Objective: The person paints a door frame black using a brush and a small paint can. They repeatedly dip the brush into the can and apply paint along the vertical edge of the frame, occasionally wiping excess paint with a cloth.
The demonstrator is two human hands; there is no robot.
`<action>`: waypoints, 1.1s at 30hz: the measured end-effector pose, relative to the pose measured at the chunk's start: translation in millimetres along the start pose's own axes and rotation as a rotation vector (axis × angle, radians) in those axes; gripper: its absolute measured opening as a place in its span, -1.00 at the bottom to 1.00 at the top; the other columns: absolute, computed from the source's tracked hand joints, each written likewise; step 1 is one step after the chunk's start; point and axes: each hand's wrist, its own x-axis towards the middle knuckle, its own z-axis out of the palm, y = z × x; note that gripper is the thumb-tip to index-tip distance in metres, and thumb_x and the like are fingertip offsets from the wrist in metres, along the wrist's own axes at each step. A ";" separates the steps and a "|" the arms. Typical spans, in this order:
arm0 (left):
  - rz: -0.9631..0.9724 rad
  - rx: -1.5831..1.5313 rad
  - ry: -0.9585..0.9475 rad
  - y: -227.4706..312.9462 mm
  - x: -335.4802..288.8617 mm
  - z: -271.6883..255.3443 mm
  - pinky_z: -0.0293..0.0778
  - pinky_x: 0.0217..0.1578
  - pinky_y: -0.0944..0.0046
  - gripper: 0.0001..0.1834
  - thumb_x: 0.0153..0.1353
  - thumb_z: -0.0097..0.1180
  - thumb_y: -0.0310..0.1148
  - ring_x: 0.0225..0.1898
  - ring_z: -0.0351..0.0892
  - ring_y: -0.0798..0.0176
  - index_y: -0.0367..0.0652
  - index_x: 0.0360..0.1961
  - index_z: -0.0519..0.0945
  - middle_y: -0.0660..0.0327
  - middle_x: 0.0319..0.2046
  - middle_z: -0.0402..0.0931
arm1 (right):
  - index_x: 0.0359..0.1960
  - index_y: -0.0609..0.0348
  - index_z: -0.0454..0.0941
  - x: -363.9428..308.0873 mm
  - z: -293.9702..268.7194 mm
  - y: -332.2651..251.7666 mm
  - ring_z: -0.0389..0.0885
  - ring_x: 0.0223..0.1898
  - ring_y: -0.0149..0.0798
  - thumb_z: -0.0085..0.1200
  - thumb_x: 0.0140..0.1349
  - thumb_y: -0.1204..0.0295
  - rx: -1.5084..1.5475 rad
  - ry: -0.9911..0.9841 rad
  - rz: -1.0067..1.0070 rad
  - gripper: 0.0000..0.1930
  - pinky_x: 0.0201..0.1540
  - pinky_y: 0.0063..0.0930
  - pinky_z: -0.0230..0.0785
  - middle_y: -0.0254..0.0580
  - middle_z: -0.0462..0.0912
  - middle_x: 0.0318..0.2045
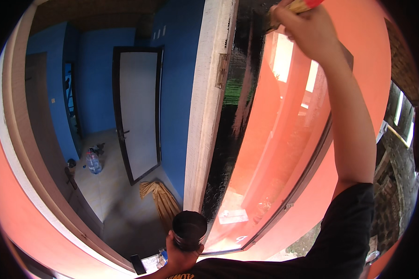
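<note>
High up at the right, my right hand (308, 31) is closed around a paintbrush (303, 6) with a wooden and red handle. Its bristles are mostly hidden by my fingers, close to a dark post (237, 100) that is coated black in streaks, with glossy patches. Low in the middle, my left hand (181, 256) grips an open can (189, 230) whose inside looks black. Left of the black strip runs a pale, bare-looking wooden edge (205, 111) with a small recess. A reflective window pane (279, 135) adjoins the strip on its right.
Through the doorway are blue walls, a white door with a dark frame (142, 107), a clear plastic bottle (93, 163) on the tiled floor and a gold curtain (163, 200). A phone-like dark object (138, 264) lies near my left forearm. An orange wall (365, 69) stands at right.
</note>
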 end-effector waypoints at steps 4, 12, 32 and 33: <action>0.002 -0.067 0.054 -1.2 1.1 2.4 0.56 -0.16 0.04 -0.20 0.20 -0.08 0.40 0.10 0.56 0.00 0.08 0.28 0.46 0.19 0.10 0.57 | -0.49 0.21 0.41 16.6 -8.2 -16.6 0.44 -0.59 -0.51 0.16 0.23 0.52 -0.021 0.175 -0.028 -0.82 -0.53 -0.52 0.30 -0.34 0.53 -0.60; 0.028 -0.009 0.071 0.1 -1.6 6.4 0.52 -0.11 0.02 -0.21 0.19 -0.07 0.39 0.13 0.53 -0.01 0.11 0.27 0.47 0.21 0.12 0.56 | -0.51 0.20 0.42 -27.2 10.0 -8.9 0.48 -0.53 -0.48 0.17 0.19 0.50 -0.047 -0.149 -0.070 -0.82 -0.48 -0.48 0.32 -0.33 0.52 -0.61; -0.027 0.070 0.028 2.6 -0.5 7.9 0.31 0.13 -0.10 -0.30 0.24 -0.11 0.38 0.19 0.45 0.16 0.18 0.22 0.49 0.31 0.18 0.50 | -0.38 0.18 0.53 -34.3 23.6 21.6 0.59 -0.47 -0.39 0.19 0.25 0.39 -0.087 0.071 -0.114 -0.85 -0.34 -0.44 0.44 -0.25 0.63 -0.56; -0.020 0.071 0.033 3.6 -1.1 9.8 0.31 0.12 -0.10 -0.30 0.24 -0.11 0.38 0.19 0.44 0.16 0.18 0.22 0.49 0.31 0.19 0.50 | -0.40 0.18 0.52 -47.2 21.0 12.7 0.55 -0.50 -0.45 0.18 0.28 0.40 -0.056 -0.032 -0.040 -0.84 -0.38 -0.50 0.39 -0.29 0.62 -0.55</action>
